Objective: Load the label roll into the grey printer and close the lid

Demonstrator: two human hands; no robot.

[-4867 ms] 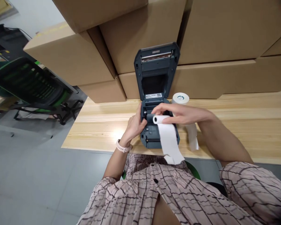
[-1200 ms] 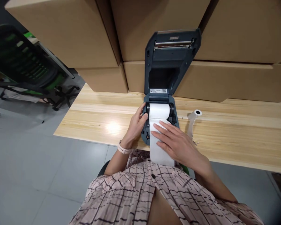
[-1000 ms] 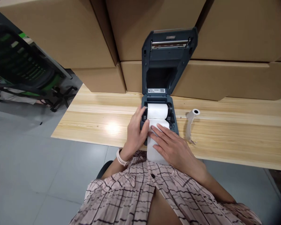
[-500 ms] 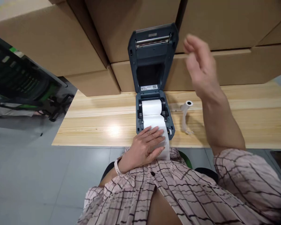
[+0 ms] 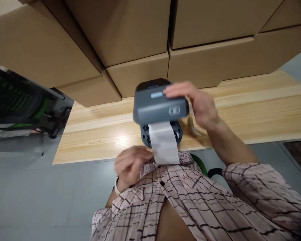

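Observation:
A dark grey label printer [image 5: 158, 103] stands near the table's front edge, its lid partly lowered over the base. My right hand [image 5: 199, 105] rests on the lid's top right side, fingers stretched out across it; the thumb is hidden. A strip of white label paper [image 5: 164, 144] comes out from under the lid and hangs past the table edge. My left hand [image 5: 130, 164] is left of the strip at the table edge, slightly blurred, with loosely bent fingers and nothing seen in it. The paper roll inside the printer is hidden by the lid.
Large cardboard boxes [image 5: 137, 75] are stacked along the back of the wooden table [image 5: 97, 134]. Right of the printer, a curled white strip [image 5: 193, 127] shows partly behind my right hand. A dark office chair [image 5: 12, 97] stands on the floor at the left.
My right hand has come down from beside the raised lid, and the lid has swung forward and down with it. My left hand has left the label paper and moved left.

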